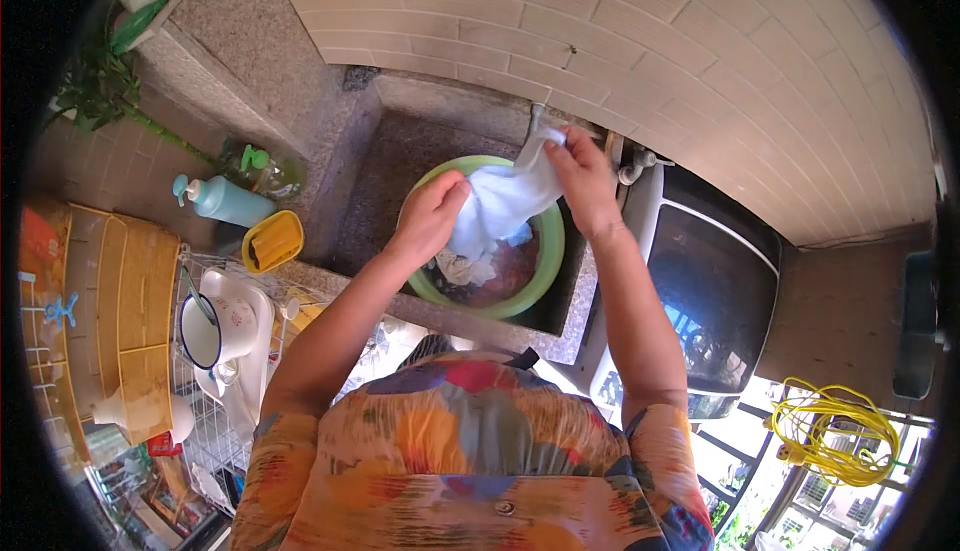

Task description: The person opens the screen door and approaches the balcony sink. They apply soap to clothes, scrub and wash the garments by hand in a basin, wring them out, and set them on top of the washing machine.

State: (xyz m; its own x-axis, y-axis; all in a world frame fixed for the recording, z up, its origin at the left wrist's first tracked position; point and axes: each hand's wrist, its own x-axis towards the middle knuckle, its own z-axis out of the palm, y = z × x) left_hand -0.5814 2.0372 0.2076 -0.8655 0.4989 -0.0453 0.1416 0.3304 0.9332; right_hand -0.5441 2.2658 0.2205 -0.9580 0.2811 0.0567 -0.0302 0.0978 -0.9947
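Observation:
A pale blue-white cloth (510,199) is stretched between my two hands above a green basin (548,271). My left hand (432,213) is closed on its left side, close to the basin's rim. Higher up, my right hand (585,179) pinches the cloth's upper right corner near the tap. The cloth's lower part hangs into the basin, where other wet laundry (468,269) lies in dark water. Whether the cloth is a garment or a towel I cannot tell. The basin stands in a stone sink (375,166).
On the left ledge are a blue pump bottle (228,201), a yellow soap dish (272,241) and a clear bottle with a green top (262,163). A white enamel mug (208,331) sits on a rack. To the right stands a dark-lidded washing machine (710,281); a yellow cable (835,436) hangs beyond.

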